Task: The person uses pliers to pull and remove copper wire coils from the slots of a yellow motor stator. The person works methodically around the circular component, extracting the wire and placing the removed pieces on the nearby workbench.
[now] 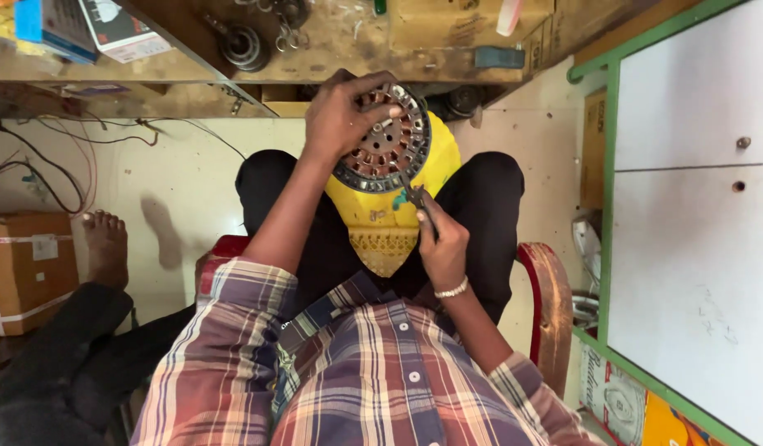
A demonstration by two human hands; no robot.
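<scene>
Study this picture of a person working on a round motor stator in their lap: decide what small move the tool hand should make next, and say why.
Probably a small nudge of the pliers into the stator rim. The right hand holds them with the tip right at the lower edge of the copper windings, while the left hand steadies the stator from above on the yellow housing. Whether the tip already touches cannot be told.

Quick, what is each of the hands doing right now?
Left hand: closed over the top of the round motor stator, gripping it.
Right hand: closed on a small dark tool, its tip at the stator's rim.
</scene>
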